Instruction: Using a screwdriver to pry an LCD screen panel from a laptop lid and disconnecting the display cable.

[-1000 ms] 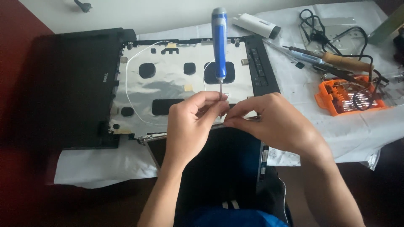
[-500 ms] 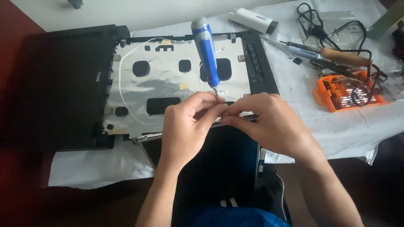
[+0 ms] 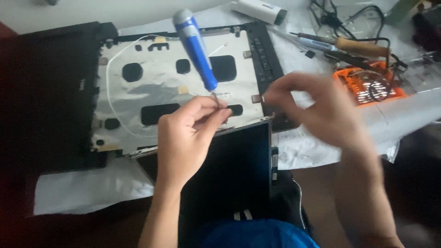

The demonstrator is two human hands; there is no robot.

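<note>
Far left of the grip sits the black laptop base (image 3: pixel 50 96), dark & flat on the white cloth (image 3: pixel 87 193); just right of that, still left of and above the grip, the silver-foil back panel (image 3: pixel 161 92) w/ black cut-outs & a thin white wire (image 3: pixel 110 87) looping down its left side. Centre: left hand (image 3: pixel 183 138) has thumb & fingertips pressed together, pinching the thin metal shaft of the blue-handled screwdriver (image 3: pixel 195 48) right by its lower end. From the pinch the tool runs up & slightly left — long axis nearly upright, tilted, grey cap at top, tip hidden inside the fingers. Directly below the grip, nearer the person, the dark screen panel (image 3: pixel 234 170) leans up, its top edge touching the foil panel's lower edge. Right of the grip, well clear of the shaft, right hand (image 3: pixel 317 112) is motion-blurred; thumb & forefinger look drawn close at approx the foil panel's right edge, but can't tell if anything's between them. So left hand is the one on the tool, right hand apart. Further right & up from the grip: wood-handled soldering iron (image 3: pixel 353 46), orange bit case (image 3: pixel 372 85) under tangled black cables (image 3: pixel 340 14), white cylindrical object (image 3: pixel 259 10) at top.
</note>
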